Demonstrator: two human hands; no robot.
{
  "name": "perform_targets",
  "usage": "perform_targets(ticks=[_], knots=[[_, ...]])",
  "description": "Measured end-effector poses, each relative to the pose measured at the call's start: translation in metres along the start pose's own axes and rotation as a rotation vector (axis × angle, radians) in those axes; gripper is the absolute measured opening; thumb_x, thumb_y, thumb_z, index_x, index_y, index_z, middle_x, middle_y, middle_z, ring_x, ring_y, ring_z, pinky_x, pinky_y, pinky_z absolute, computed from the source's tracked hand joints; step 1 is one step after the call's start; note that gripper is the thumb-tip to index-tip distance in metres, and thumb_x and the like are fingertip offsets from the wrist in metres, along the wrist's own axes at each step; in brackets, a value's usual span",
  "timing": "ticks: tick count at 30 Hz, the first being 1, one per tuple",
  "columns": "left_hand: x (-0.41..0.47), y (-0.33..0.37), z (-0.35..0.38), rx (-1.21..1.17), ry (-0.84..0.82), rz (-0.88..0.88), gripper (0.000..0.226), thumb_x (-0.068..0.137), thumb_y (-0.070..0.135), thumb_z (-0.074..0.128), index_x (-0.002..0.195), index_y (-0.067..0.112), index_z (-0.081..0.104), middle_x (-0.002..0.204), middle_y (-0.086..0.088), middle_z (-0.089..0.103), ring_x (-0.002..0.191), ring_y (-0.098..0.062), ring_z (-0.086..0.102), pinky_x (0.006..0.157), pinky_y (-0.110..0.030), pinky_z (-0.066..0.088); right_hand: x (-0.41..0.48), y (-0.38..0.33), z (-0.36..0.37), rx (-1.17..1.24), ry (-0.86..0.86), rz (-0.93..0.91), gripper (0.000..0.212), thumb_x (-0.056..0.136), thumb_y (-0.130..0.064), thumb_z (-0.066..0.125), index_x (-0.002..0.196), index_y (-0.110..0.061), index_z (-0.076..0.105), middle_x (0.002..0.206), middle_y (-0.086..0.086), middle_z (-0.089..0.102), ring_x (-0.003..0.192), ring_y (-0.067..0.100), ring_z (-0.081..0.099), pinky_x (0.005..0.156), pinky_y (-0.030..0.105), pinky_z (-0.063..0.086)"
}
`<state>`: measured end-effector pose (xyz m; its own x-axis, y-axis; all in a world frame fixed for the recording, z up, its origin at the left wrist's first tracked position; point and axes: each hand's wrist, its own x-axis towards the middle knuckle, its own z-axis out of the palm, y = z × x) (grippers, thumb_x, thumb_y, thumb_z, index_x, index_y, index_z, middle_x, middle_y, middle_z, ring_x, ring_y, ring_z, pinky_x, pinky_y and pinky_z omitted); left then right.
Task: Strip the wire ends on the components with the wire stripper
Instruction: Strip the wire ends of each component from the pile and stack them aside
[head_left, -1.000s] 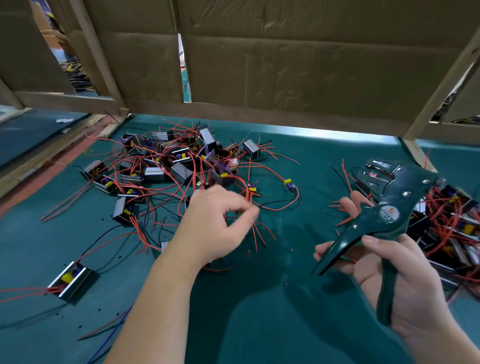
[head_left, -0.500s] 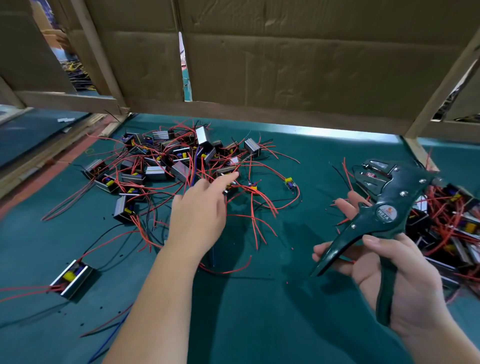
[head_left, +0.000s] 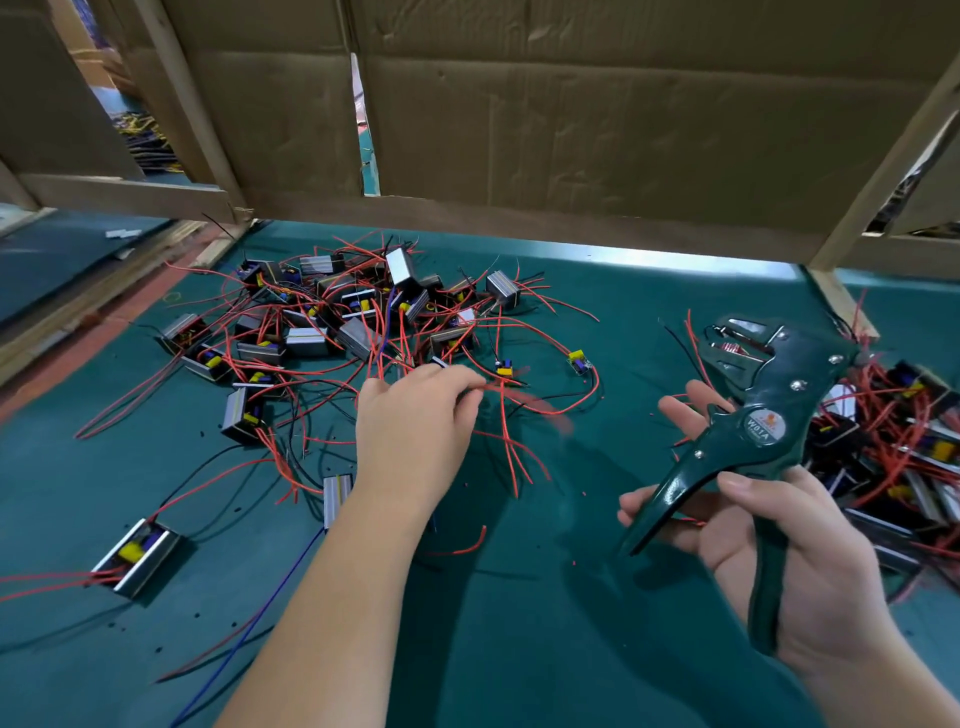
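1. Moved since the prior frame: left hand (head_left: 415, 431), whose fingers were stretched out over the component pile (head_left: 332, 322). They are now curled at the pile's near-right edge and pinch a red wire (head_left: 511, 384). The wire past the pinch is blurred by motion.
2. Held: wire stripper (head_left: 753, 441), well to the right of the pile and raised off the desk (head_left: 519, 649). Handles are spread and the head points up and away. Nothing is seen in its head.
3. Holding it: right hand (head_left: 789, 551), fingers wrapped round the lower handle and thumb laid on the upper one. Its place is much as before.
4. Stock: small metal-cased units with yellow and blue parts, trailing red and black leads, heaped in the pile. A stray unit (head_left: 137, 556) lies on the desk near-left of the pile. A second heap (head_left: 893, 457) lies far right of the pile, beyond the stripper.
5. Handling, by judgement:
   - The leads look thin, limp, light and tangled, so a pull on one would likely drag its neighbours.
   - Best hold is on the insulation, a little back from the tip, leaving the end free for the stripper.
   - The casings look rigid and light, likely to dangle from a lifted lead.
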<state>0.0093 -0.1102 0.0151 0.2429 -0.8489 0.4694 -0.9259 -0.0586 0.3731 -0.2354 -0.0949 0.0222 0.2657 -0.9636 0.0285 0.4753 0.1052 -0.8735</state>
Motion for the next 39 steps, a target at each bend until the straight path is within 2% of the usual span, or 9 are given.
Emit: perform_targets(ticks=[4, 6, 10, 14, 17, 20, 25, 32, 39], knots=[[-0.003, 0.003, -0.003, -0.501, 0.274, -0.173, 0.011, 0.096, 0.027, 0.050, 0.101, 0.025, 0.060, 0.075, 0.009, 0.072, 0.055, -0.012, 0.060, 0.062, -0.033, 0.048, -0.001, -0.001, 0.001, 0.007, -0.005, -0.005, 0.051, 0.071, -0.012, 0.051, 0.120, -0.016, 0.065, 0.135, 0.006, 0.058, 0.071, 0.049, 0.066, 0.067, 0.058, 0.055], [-0.003, 0.005, -0.008, -0.697, 0.407, -0.219, 0.007, 0.098, 0.027, 0.047, 0.101, 0.026, 0.054, 0.079, 0.013, 0.071, 0.052, -0.009, 0.061, 0.058, -0.030, 0.050, -0.002, -0.001, 0.001, 0.013, -0.006, -0.002, 0.051, 0.072, -0.010, 0.049, 0.120, -0.015, 0.064, 0.135, 0.007, 0.058, 0.071, 0.049, 0.066, 0.066, 0.057, 0.055], [-0.006, 0.009, -0.014, -0.556, 0.386, 0.091, 0.012, 0.098, 0.018, 0.052, 0.099, 0.016, 0.064, 0.085, 0.005, 0.069, 0.064, -0.014, 0.061, 0.060, -0.024, 0.047, -0.002, -0.003, 0.002, 0.008, -0.026, -0.005, 0.054, 0.064, -0.020, 0.060, 0.118, -0.018, 0.067, 0.134, 0.005, 0.059, 0.071, 0.048, 0.066, 0.067, 0.058, 0.055], [-0.009, 0.021, -0.012, -0.284, 0.194, 0.335, 0.016, 0.087, 0.002, 0.060, 0.094, 0.010, 0.072, 0.087, -0.006, 0.069, 0.081, -0.032, 0.060, 0.072, -0.040, 0.049, -0.001, -0.004, 0.003, 0.006, -0.027, 0.000, 0.056, 0.062, -0.022, 0.060, 0.118, -0.019, 0.067, 0.134, 0.006, 0.059, 0.071, 0.047, 0.066, 0.068, 0.058, 0.055], [-0.011, 0.033, -0.012, -0.269, 0.096, 0.437, 0.015, 0.089, 0.007, 0.057, 0.094, 0.009, 0.071, 0.092, -0.010, 0.067, 0.086, -0.036, 0.056, 0.075, -0.046, 0.048, -0.002, -0.004, 0.004, 0.019, -0.020, -0.003, 0.054, 0.066, -0.016, 0.055, 0.119, -0.014, 0.065, 0.135, 0.008, 0.058, 0.071, 0.048, 0.066, 0.068, 0.059, 0.055], [-0.016, 0.042, -0.013, -0.332, -0.049, 0.434, 0.014, 0.089, 0.018, 0.058, 0.095, 0.009, 0.065, 0.098, -0.011, 0.059, 0.086, -0.033, 0.051, 0.074, -0.048, 0.045, -0.001, -0.007, 0.004, 0.042, -0.029, 0.021, 0.060, 0.062, -0.018, 0.061, 0.122, -0.011, 0.063, 0.137, 0.011, 0.056, 0.072, 0.049, 0.065, 0.067, 0.058, 0.054], [-0.020, 0.045, -0.020, -0.384, -0.140, 0.410, 0.036, 0.080, 0.047, 0.056, 0.091, 0.012, 0.059, 0.099, -0.002, 0.052, 0.086, -0.026, 0.049, 0.075, -0.044, 0.042, -0.002, -0.012, 0.007, 0.069, -0.083, 0.072, 0.083, 0.048, -0.034, 0.085, 0.124, -0.008, 0.062, 0.136, 0.016, 0.055, 0.078, 0.048, 0.065, 0.067, 0.055, 0.054], [-0.018, 0.046, -0.016, -0.328, -0.049, 0.393, 0.019, 0.093, 0.024, 0.054, 0.087, 0.010, 0.064, 0.094, -0.005, 0.055, 0.080, -0.029, 0.051, 0.069, -0.045, 0.044, 0.000, -0.012, 0.006, 0.072, -0.095, 0.097, 0.080, 0.053, -0.026, 0.080, 0.128, -0.009, 0.058, 0.124, 0.027, 0.059, 0.073, 0.050, 0.064, 0.072, 0.061, 0.053], [-0.018, 0.045, -0.010, -0.323, 0.060, 0.417, 0.020, 0.090, 0.022, 0.057, 0.078, 0.008, 0.066, 0.087, -0.006, 0.057, 0.078, -0.030, 0.054, 0.067, -0.044, 0.044, 0.002, -0.013, 0.005, 0.078, -0.118, 0.099, 0.087, 0.049, -0.032, 0.085, 0.128, -0.007, 0.058, 0.128, 0.027, 0.057, 0.073, 0.050, 0.064, 0.072, 0.060, 0.053]])
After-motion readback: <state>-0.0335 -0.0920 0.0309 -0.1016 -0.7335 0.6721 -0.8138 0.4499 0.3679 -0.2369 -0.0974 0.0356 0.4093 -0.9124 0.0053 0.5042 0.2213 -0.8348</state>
